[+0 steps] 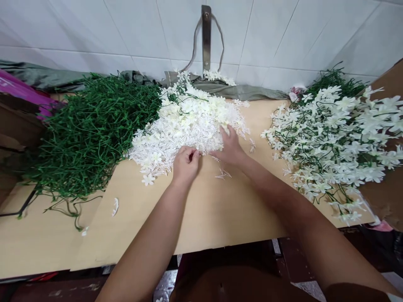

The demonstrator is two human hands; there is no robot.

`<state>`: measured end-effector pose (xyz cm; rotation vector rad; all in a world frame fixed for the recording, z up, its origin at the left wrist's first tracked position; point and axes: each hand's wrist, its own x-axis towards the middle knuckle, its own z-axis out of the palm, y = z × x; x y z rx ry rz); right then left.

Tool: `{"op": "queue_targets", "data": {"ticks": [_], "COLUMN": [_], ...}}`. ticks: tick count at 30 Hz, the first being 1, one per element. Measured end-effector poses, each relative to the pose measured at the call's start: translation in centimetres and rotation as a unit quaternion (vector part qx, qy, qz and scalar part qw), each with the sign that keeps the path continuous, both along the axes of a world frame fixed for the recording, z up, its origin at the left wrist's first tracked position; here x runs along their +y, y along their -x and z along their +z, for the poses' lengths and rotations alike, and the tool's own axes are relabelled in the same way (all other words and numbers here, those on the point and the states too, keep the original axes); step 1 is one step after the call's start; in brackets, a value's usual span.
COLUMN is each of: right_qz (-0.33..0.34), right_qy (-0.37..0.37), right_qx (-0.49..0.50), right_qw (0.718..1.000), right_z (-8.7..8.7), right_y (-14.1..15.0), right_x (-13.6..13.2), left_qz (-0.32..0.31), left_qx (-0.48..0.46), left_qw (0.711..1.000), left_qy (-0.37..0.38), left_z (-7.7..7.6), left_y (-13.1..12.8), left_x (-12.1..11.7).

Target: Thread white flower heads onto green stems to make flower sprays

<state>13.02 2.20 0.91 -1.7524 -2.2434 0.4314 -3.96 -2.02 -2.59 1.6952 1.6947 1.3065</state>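
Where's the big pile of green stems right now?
In the head view, the pile of green stems is on the left side of the tan tabletop, just left of the heap of white flowers.

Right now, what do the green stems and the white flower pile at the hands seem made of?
Green stems: probably plastic, faintly shiny; their uniform colour suggests it. White flower pile: matte, thin petals, perhaps fabric or plastic; I cannot tell which.
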Motion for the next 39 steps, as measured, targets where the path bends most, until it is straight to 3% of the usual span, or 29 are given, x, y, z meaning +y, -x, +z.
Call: {"op": "queue_targets", "data": {"ticks": [3,5,7,9,13,16,19,23,25,28,30,33,39], "right_qz": [0.017,0.037,0.056,0.069,0.058,0.049,0.077,0.158,0.134,0.084,0.061,0.044,0.047], "right_qy": [-0.038,0.016,0.061,0.059,0.011,-0.030,-0.034,0.026,0.014,-0.074,-0.114,-0.113,-0.129], "right_qx": [0.015,-0.029,-0.091,-0.131,-0.137,-0.123,-0.120,-0.119,-0.106,-0.051,-0.019,-0.003,0.134], "right_qw": [0.999,0.999,0.992,0.987,0.989,0.991,0.989,0.980,0.985,0.992,0.991,0.993,0.981], "right_z": [-0.1,-0.5,-0.9,-1.3,-1.6,-1.1,0.3,3.8,5.5,6.9,6.9,6.1,5.6], "right_y": [-3.5,-4.7,-4.5,-3.0,1.4,2.9,1.5,-1.7,-2.1,-0.4,1.3,3.0,1.0], "right_x": [-3.5,-6.0,-7.6,-7.8,-5.1,-2.4,-0.7,0.9,1.8,3.3,4.1,4.9,4.3], "left_qz": [-0.003,-0.004,-0.004,-0.004,-0.006,-0.006,-0.012,-0.019,-0.016,-0.011,-0.010,-0.014,-0.019], "left_qx": [0.000,-0.003,-0.002,0.001,0.002,-0.004,-0.005,0.005,0.005,-0.004,-0.013,-0.030,-0.060], "left_qw": [1.000,1.000,1.000,1.000,1.000,1.000,1.000,1.000,1.000,1.000,1.000,0.999,0.998], "left_qy": [0.014,0.021,0.023,0.023,0.027,0.030,0.026,0.020,0.018,0.022,0.025,0.028,0.023], "left_z": [0.1,0.2,0.2,0.3,0.6,0.7,0.7,0.5,0.5,0.6,0.6,0.7,0.7], "left_y": [-0.1,-0.1,-0.1,-0.1,-0.1,-0.1,-0.1,0.0,-0.1,-0.1,-0.1,0.0,0.0], "left_x": [-0.1,-0.1,0.0,0.0,-0.1,-0.2,-0.2,-0.3,-0.3,-0.3,-0.3,-0.3,-0.4]}}
